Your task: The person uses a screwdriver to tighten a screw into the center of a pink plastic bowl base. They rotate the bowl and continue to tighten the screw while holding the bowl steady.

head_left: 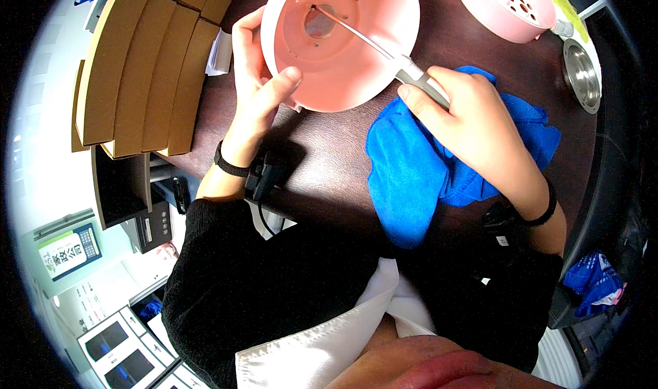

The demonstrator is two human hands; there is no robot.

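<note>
The bowl (343,80) is held tilted over the table (315,159) by the left hand (259,91), its wall pinched between thumb and fingers, probably so that the inside can be seen. The screwdriver (408,67) is gripped by the right hand (473,118), with fingers closed around the handle; its tip is directed at the bowl's round centre, seemingly for exact aim. To the bowl's lower right, a cloth (409,163) is laid, perhaps for easy reach.

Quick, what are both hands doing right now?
Left hand: holding the pink bowl-shaped part by its edge.
Right hand: closed around the grey-handled screwdriver.
</note>
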